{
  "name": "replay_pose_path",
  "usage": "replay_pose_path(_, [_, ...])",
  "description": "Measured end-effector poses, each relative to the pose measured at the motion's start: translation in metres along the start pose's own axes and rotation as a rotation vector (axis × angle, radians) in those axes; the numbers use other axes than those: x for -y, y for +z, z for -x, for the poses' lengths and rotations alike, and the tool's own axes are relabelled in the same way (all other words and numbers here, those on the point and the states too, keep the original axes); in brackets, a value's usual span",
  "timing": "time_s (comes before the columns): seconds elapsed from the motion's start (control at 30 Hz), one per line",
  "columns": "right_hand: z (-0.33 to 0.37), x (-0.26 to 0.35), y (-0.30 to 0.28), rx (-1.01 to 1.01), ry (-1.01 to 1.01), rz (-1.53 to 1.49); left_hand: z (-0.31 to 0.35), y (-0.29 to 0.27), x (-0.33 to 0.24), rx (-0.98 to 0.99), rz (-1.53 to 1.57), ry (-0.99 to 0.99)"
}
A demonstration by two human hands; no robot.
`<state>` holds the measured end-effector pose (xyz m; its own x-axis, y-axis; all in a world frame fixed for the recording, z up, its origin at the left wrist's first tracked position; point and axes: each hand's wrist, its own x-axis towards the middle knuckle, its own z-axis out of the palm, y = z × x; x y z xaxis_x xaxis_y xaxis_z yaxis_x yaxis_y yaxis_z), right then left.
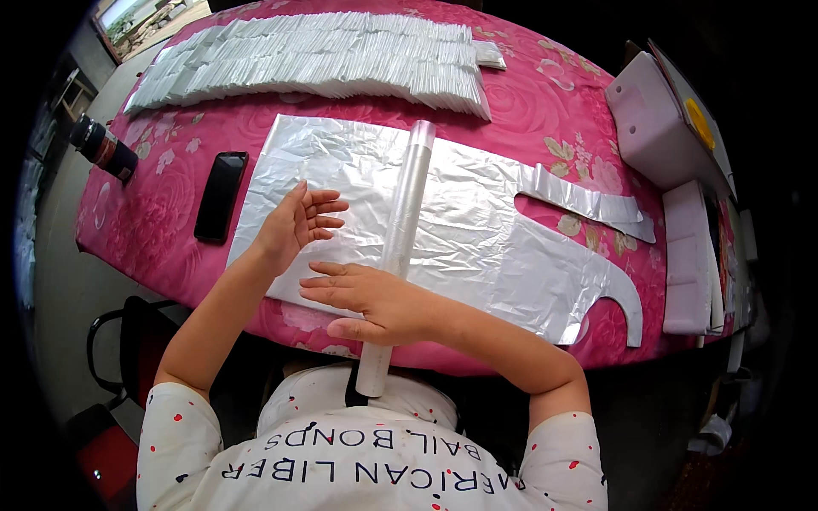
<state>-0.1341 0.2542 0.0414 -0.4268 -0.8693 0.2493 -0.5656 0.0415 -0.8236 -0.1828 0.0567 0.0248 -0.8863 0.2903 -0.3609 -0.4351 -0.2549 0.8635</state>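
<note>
A thin, shiny whitish plastic sheet (477, 230) lies spread on the table, its right end cut in curves into strap-like strips. Across it, pointing toward my body, rests a long tube wrapped in clear film (407, 209); its near end sticks out past the table edge. My left hand (296, 223) is left of the tube, above the sheet, with its fingers spread and nothing in it. My right hand (371, 300) reaches over the tube near its lower part, palm down and fingers stretched out. Whether it touches the tube I cannot tell.
Rows of folded white plastic packets (315, 60) fill the far side of the pink flowered tablecloth (162, 213). A black phone (221, 196) and a dark bottle (104, 149) are at the left. White foam boxes (643, 119) stand at the right edge. A chair (141, 349) is at lower left.
</note>
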Motion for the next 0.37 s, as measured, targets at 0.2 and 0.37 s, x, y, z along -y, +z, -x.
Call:
replay_pose_path(0.2, [-0.021, -0.025, -0.028, -0.198, 0.04, 0.326, 0.093, -0.069, 0.008, -0.191, -0.112, 0.057])
replay_pose_path(0.37, [-0.035, -0.063, -0.02, -0.011, 0.079, 0.703, 0.148, -0.096, 0.037, -0.266, -0.225, 0.03])
